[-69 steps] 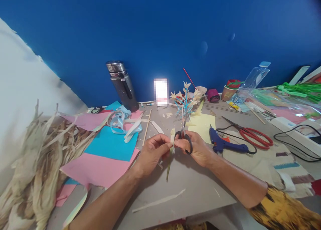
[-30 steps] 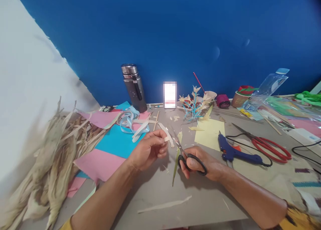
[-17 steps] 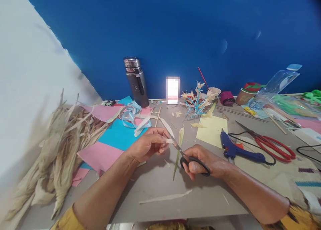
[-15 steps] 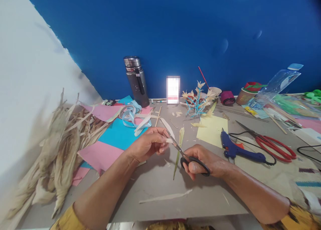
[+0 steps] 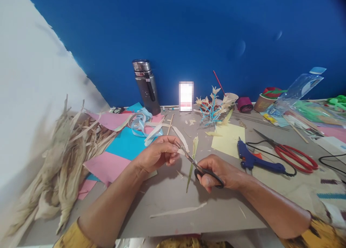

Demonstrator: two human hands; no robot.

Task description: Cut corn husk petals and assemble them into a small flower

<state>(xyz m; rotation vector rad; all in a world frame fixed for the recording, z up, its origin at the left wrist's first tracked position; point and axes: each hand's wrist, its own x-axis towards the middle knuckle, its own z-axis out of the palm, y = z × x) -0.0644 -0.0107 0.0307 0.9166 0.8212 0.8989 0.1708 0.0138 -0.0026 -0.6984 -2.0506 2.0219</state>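
Note:
My right hand (image 5: pixel 212 172) is closed round the black handles of a pair of scissors (image 5: pixel 192 160), whose blades point up and left. The blades look nearly closed and reach to the fingertips of my left hand (image 5: pixel 163 152). That hand pinches a small pale strip of dried husk (image 5: pixel 181 151), mostly hidden by the fingers and blades. Just beyond the scissors lies a narrow greenish-yellow husk piece (image 5: pixel 195 147) on the table. A long pale husk strip (image 5: pixel 178 210) rests closer to me.
At left is a heap of dried husks (image 5: pixel 63 168) beside blue paper (image 5: pixel 123 143) and a blue ribbon (image 5: pixel 140 122). A flask (image 5: pixel 147 87) and husk flowers (image 5: pixel 213 107) stand behind. A blue glue gun (image 5: pixel 259 163) and red-handled scissors (image 5: pixel 294 158) lie at right.
The scissor blades have come closer together, and the handles have drawn in slightly. Less of the pale strip shows at my left fingertips. Both hands keep almost the same place.

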